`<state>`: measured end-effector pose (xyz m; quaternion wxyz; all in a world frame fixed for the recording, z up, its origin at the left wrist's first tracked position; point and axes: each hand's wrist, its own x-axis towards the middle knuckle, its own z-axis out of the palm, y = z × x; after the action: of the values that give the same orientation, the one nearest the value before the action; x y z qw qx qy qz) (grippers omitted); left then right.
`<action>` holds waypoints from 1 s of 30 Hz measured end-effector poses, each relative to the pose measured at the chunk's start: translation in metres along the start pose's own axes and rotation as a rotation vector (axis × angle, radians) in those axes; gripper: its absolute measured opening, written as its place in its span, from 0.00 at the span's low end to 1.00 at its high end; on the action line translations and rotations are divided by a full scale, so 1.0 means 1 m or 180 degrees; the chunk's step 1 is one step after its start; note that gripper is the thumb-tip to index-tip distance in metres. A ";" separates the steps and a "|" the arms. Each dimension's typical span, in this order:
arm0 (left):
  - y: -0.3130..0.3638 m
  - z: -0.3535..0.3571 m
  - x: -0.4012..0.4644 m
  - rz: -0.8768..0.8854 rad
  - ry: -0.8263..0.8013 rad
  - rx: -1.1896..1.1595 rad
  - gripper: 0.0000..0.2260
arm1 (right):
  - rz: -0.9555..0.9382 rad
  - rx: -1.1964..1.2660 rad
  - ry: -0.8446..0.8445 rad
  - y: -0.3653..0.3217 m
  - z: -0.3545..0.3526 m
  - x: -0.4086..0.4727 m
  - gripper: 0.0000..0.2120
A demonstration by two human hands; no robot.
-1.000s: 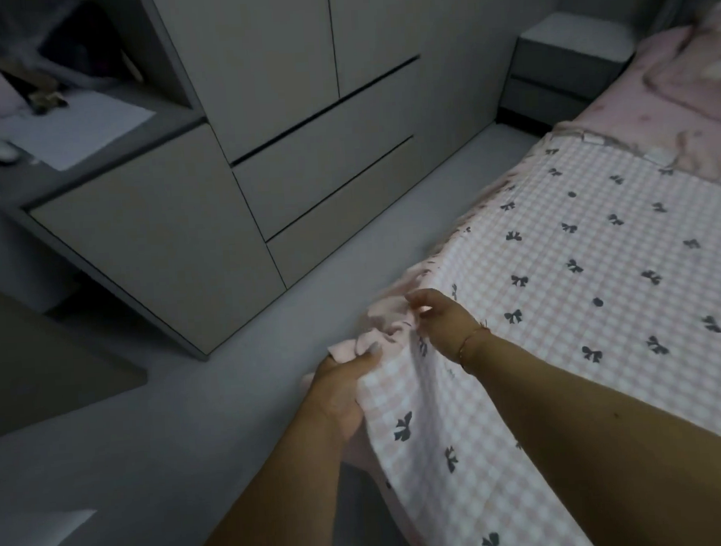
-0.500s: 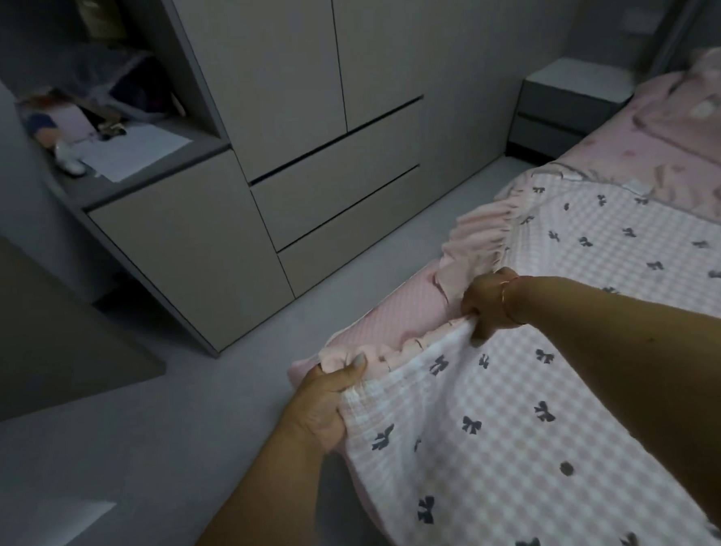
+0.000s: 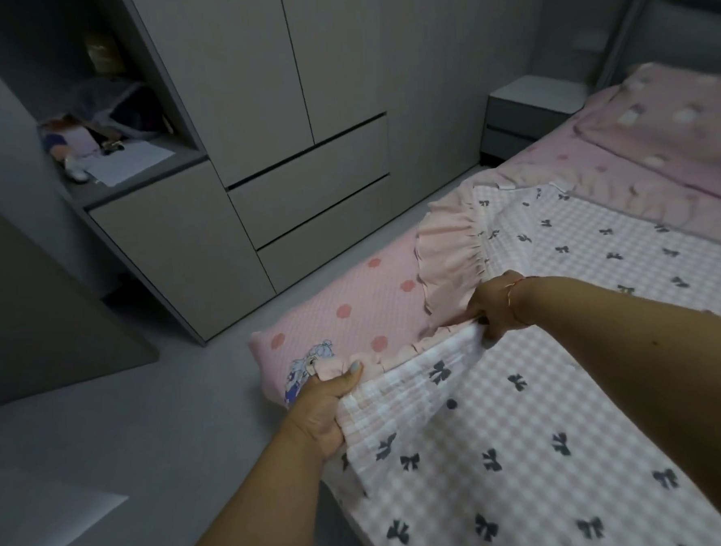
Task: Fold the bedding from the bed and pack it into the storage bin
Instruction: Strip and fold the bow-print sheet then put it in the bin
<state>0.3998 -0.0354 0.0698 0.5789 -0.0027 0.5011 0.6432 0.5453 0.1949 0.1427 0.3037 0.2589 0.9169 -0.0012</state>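
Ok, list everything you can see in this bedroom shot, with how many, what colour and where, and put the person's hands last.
checked blanket: one, pink and white with dark bows and a pink ruffled edge, spread over the bed.
spotted sheet: one, pink with darker dots and a cartoon print, bared at the bed's near corner.
pillow: one, pink with pale patches, at the bed's far end.
nightstand: one, grey, beside the bed's far end.
wardrobe: one, beige, with doors and drawers, along the wall.
papers: white, on the shelf at left.
left hand: grips the blanket's ruffled edge, near corner.
right hand: grips the same edge farther along.
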 end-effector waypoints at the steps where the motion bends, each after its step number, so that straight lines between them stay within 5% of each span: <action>1: -0.008 0.004 -0.007 0.0000 0.0010 0.0044 0.19 | 0.0057 0.0068 0.0021 0.003 0.008 -0.009 0.21; 13: -0.108 0.040 -0.102 0.0038 0.0042 0.0427 0.15 | 0.0361 0.0712 0.0441 0.008 0.104 -0.142 0.14; 30: -0.252 0.101 -0.241 -0.0083 -0.0415 0.0378 0.09 | 0.0634 0.0496 0.0410 0.015 0.218 -0.345 0.05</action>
<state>0.7259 -0.1919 0.0996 0.6178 0.0670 0.4995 0.6036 0.9086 0.0097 0.1592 0.2217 0.3709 0.9014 -0.0257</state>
